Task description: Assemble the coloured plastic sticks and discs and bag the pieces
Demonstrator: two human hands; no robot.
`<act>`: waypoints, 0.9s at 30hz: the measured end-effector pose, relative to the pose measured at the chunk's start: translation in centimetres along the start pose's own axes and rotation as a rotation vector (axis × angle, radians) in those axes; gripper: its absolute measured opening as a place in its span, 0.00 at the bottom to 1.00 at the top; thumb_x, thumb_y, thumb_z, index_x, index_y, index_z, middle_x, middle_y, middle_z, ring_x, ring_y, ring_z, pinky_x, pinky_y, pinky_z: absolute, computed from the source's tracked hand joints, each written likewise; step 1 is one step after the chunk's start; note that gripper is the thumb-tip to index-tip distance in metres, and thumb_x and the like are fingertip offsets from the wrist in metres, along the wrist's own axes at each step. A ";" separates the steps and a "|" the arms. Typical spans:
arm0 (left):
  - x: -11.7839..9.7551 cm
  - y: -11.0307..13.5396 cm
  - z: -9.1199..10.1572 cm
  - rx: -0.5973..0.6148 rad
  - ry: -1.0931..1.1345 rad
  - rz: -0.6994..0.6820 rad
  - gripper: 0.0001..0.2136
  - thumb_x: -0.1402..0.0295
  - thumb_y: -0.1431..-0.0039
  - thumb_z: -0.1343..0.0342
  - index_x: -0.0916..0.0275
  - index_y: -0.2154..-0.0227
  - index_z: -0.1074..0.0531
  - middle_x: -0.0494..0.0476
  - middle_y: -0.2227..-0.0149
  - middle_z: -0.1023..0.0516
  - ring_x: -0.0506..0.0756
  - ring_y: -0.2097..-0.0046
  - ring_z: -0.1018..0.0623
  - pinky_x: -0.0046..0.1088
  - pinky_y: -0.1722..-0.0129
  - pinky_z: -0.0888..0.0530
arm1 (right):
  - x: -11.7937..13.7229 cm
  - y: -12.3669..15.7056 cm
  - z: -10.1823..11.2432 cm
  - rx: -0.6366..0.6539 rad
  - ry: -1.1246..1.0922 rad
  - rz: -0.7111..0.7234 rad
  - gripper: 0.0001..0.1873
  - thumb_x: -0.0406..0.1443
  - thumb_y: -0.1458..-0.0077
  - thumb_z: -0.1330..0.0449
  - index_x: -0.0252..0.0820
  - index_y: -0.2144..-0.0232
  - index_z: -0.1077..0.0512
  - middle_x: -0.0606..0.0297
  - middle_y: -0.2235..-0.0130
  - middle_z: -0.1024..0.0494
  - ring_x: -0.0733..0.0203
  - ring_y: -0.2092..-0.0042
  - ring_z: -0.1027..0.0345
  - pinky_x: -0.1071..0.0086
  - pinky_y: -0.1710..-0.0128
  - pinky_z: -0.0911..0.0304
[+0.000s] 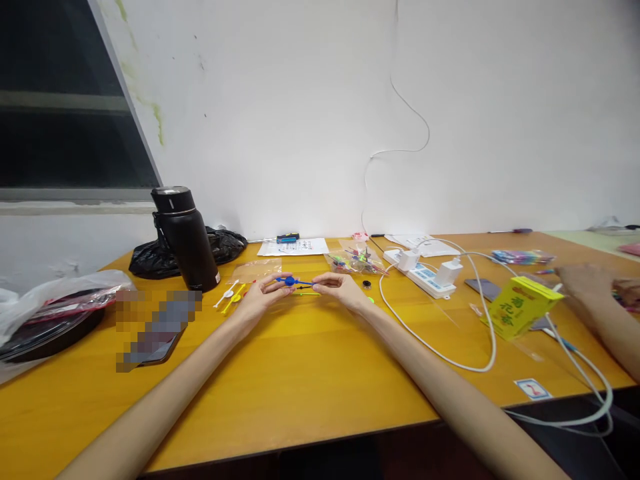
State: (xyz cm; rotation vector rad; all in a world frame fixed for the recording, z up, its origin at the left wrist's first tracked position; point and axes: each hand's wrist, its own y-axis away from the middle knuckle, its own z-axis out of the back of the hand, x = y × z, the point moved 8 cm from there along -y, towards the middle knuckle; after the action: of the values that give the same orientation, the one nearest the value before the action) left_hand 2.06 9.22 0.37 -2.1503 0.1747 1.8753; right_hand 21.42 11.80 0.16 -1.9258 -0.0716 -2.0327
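Note:
A thin blue plastic piece with a round middle is stretched between my two hands above the table. My left hand pinches it near the round part. At its slim right end, the fingertips of my right hand are closed on it. Similar white and yellow plastic pieces lie just left of my left hand. Behind my hands, a yellow-green strip shows on the table. A clear bag of small coloured parts lies beyond my right hand, with a small black round thing near it.
On the left stand a black bottle, a phone and a bagged dark round container. To the right are a white power strip, looping white cables and a yellow box. Another person's arm reaches in at far right.

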 end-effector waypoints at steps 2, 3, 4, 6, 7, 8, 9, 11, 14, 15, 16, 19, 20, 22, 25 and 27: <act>-0.6 0.1 -0.2 0.001 -0.041 -0.054 0.25 0.62 0.50 0.30 0.60 0.49 0.26 0.63 0.45 0.22 0.60 0.43 0.23 0.41 0.37 0.33 | 0.6 0.1 -0.1 -0.006 0.045 0.061 0.20 0.46 0.58 0.26 0.40 0.66 0.20 0.61 0.62 0.18 0.57 0.59 0.25 0.62 0.52 0.32; -0.8 0.1 -0.3 0.001 -0.054 -0.078 0.25 0.62 0.50 0.30 0.61 0.49 0.27 0.64 0.44 0.22 0.61 0.43 0.23 0.42 0.37 0.33 | 1.0 0.2 -0.1 -0.013 0.065 0.100 0.19 0.46 0.57 0.27 0.40 0.67 0.20 0.61 0.62 0.18 0.57 0.59 0.24 0.62 0.53 0.31; -1.0 0.1 -0.3 -0.001 -0.066 -0.099 0.25 0.62 0.50 0.30 0.61 0.49 0.27 0.64 0.43 0.23 0.62 0.43 0.23 0.43 0.37 0.33 | 1.4 0.3 -0.2 -0.020 0.088 0.138 0.18 0.46 0.56 0.27 0.40 0.67 0.20 0.60 0.62 0.18 0.57 0.59 0.24 0.63 0.54 0.31; -1.5 0.1 -0.3 -0.004 -0.099 -0.139 0.25 0.61 0.50 0.30 0.61 0.49 0.27 0.64 0.42 0.24 0.62 0.45 0.22 0.44 0.38 0.32 | 2.2 0.5 -0.3 -0.032 0.138 0.196 0.16 0.46 0.53 0.29 0.40 0.67 0.20 0.59 0.62 0.18 0.57 0.60 0.24 0.64 0.57 0.30; -1.7 0.1 -0.2 -0.003 -0.121 -0.160 0.25 0.61 0.50 0.30 0.61 0.50 0.26 0.64 0.42 0.24 0.62 0.45 0.22 0.43 0.38 0.31 | 2.5 0.7 -0.3 -0.037 0.165 0.218 0.15 0.45 0.52 0.29 0.40 0.68 0.20 0.59 0.62 0.18 0.57 0.61 0.24 0.65 0.58 0.30; -2.0 0.1 -0.2 0.001 -0.142 -0.178 0.24 0.61 0.50 0.30 0.61 0.50 0.26 0.64 0.42 0.24 0.62 0.45 0.22 0.43 0.39 0.30 | 2.8 0.9 -0.4 -0.039 0.190 0.235 0.14 0.45 0.51 0.30 0.40 0.68 0.20 0.59 0.62 0.18 0.57 0.61 0.24 0.65 0.59 0.31; -2.2 0.1 -0.2 0.005 -0.157 -0.194 0.23 0.62 0.50 0.30 0.61 0.51 0.26 0.64 0.42 0.24 0.61 0.44 0.22 0.42 0.39 0.30 | 3.1 1.0 -0.5 -0.039 0.209 0.252 0.14 0.45 0.50 0.30 0.40 0.68 0.20 0.59 0.62 0.18 0.56 0.61 0.24 0.65 0.60 0.31; -2.5 0.2 -0.3 0.017 -0.168 -0.213 0.22 0.62 0.50 0.30 0.61 0.52 0.25 0.64 0.42 0.24 0.62 0.44 0.22 0.42 0.40 0.29 | 3.6 1.3 -0.8 -0.030 0.225 0.283 0.12 0.44 0.48 0.31 0.41 0.68 0.20 0.59 0.62 0.18 0.56 0.59 0.24 0.65 0.60 0.31; -2.8 0.4 -0.5 0.040 -0.171 -0.228 0.22 0.63 0.50 0.30 0.61 0.52 0.26 0.64 0.42 0.25 0.62 0.44 0.23 0.43 0.40 0.28 | 4.1 1.6 -1.1 -0.019 0.235 0.306 0.11 0.43 0.47 0.32 0.41 0.68 0.21 0.59 0.62 0.18 0.56 0.58 0.24 0.65 0.59 0.32; -2.9 0.4 -0.6 0.053 -0.175 -0.235 0.22 0.63 0.49 0.31 0.61 0.51 0.26 0.64 0.42 0.25 0.62 0.43 0.23 0.43 0.40 0.28 | 4.1 1.6 -1.2 -0.019 0.241 0.308 0.11 0.43 0.47 0.32 0.41 0.68 0.21 0.59 0.62 0.18 0.56 0.58 0.24 0.65 0.59 0.32; -2.9 0.5 -0.7 0.066 -0.181 -0.243 0.22 0.63 0.48 0.31 0.61 0.51 0.26 0.65 0.41 0.25 0.63 0.43 0.23 0.44 0.41 0.28 | 4.1 1.6 -1.2 -0.023 0.246 0.309 0.11 0.43 0.47 0.32 0.41 0.68 0.21 0.59 0.62 0.18 0.55 0.58 0.24 0.65 0.59 0.32; -2.9 0.6 -0.9 0.086 -0.203 -0.262 0.21 0.62 0.46 0.32 0.61 0.50 0.25 0.65 0.42 0.25 0.63 0.42 0.24 0.44 0.41 0.28 | 4.0 1.5 -1.0 -0.039 0.254 0.319 0.11 0.43 0.46 0.32 0.41 0.68 0.21 0.59 0.61 0.18 0.55 0.57 0.24 0.65 0.59 0.32; -2.8 0.6 -0.9 0.084 -0.204 -0.263 0.21 0.62 0.46 0.32 0.61 0.50 0.25 0.65 0.42 0.25 0.63 0.42 0.24 0.44 0.40 0.28 | 4.0 1.5 -0.9 -0.047 0.254 0.325 0.10 0.43 0.47 0.32 0.41 0.68 0.21 0.59 0.61 0.18 0.55 0.58 0.24 0.65 0.60 0.32; -2.8 0.5 -0.9 0.079 -0.204 -0.263 0.21 0.61 0.47 0.32 0.60 0.50 0.25 0.64 0.42 0.25 0.62 0.43 0.24 0.44 0.40 0.28 | 4.1 1.5 -0.7 -0.060 0.261 0.337 0.10 0.42 0.47 0.32 0.41 0.67 0.21 0.60 0.61 0.18 0.56 0.58 0.24 0.66 0.60 0.32; -2.8 0.5 -0.8 0.069 -0.218 -0.264 0.22 0.60 0.46 0.33 0.60 0.49 0.24 0.64 0.43 0.24 0.62 0.44 0.23 0.43 0.40 0.28 | 4.2 1.5 -0.6 -0.072 0.274 0.345 0.09 0.42 0.47 0.32 0.41 0.68 0.21 0.60 0.62 0.18 0.56 0.59 0.24 0.66 0.61 0.33; -2.7 0.6 -0.9 0.071 -0.229 -0.261 0.21 0.60 0.45 0.33 0.61 0.49 0.24 0.64 0.42 0.24 0.62 0.43 0.23 0.43 0.40 0.28 | 4.3 1.6 -0.6 -0.076 0.284 0.345 0.09 0.41 0.46 0.32 0.41 0.68 0.21 0.60 0.62 0.18 0.56 0.59 0.24 0.67 0.61 0.33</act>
State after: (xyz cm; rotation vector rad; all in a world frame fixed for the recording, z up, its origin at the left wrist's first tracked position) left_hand 2.32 8.19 3.10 -1.7965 -0.0820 1.9088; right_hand 21.13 9.27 4.01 -1.5404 0.3835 -2.0645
